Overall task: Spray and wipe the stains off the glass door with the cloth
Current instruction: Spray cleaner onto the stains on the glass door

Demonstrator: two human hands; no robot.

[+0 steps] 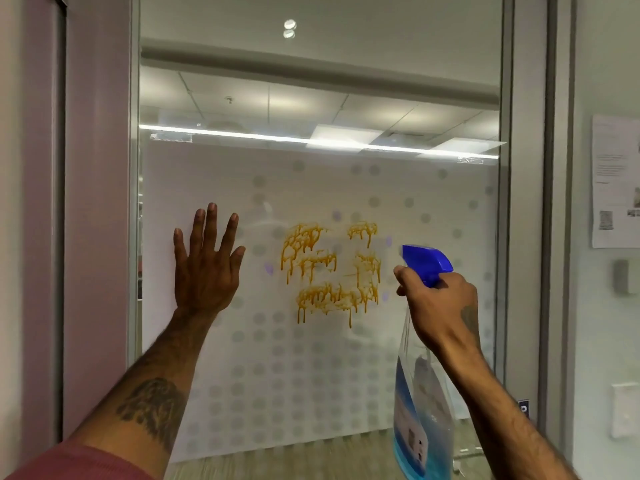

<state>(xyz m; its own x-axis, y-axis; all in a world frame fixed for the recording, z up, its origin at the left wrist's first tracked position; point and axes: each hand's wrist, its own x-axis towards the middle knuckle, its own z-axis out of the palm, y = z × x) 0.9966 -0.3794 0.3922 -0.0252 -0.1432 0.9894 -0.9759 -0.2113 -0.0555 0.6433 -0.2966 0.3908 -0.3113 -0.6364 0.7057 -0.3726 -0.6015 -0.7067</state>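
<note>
Orange-yellow dripping stains [330, 271] sit in several patches on the frosted, dotted part of the glass door [311, 375]. My right hand [440, 303] grips the neck of a clear spray bottle [420, 420] with blue liquid; its blue trigger head [427, 259] points left at the stains from just to their right. My left hand [204, 268] lies flat on the glass with fingers spread, left of the stains. No cloth is in view.
The door's grey metal frame [523, 237] runs down the right side, with a wall beyond it carrying a paper notice [614, 181] and a white switch plate [625, 414]. A pinkish wall [93, 202] borders the left side. Ceiling lights reflect in the upper glass.
</note>
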